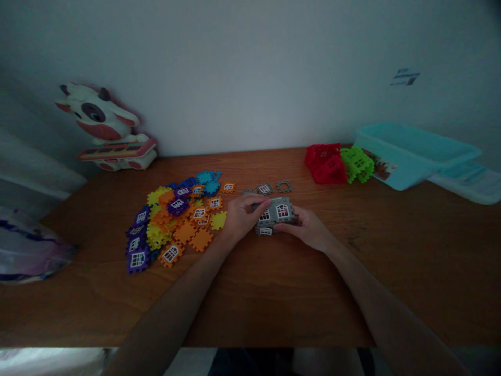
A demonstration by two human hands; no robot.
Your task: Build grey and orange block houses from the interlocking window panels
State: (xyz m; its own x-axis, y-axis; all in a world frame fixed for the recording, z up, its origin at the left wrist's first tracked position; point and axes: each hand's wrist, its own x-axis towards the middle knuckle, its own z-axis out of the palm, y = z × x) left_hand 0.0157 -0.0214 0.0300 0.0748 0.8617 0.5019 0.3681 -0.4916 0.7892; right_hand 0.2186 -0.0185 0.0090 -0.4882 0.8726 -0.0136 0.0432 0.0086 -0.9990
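Observation:
Between my two hands is a grey assembly of interlocking building tiles (279, 213) with white window inserts. My left hand (243, 213) grips its left side, thumb across the top near a window. At the right side, my right hand (309, 227) holds it with the thumb along the lower front; its other fingers are partly hidden behind. Just beyond the assembly lie a grey window tile (265, 189) and a grey frame tile (284, 186) with an open middle. A further grey piece beside them is partly covered by my left hand.
Left of my hands spreads a pile of orange, yellow, purple and blue tiles (183, 232). A red tile structure (326, 164) and a green one (357, 164) stand at the back right, beside a turquoise bin (415, 151). A cow toy keyboard (113, 130) sits back left.

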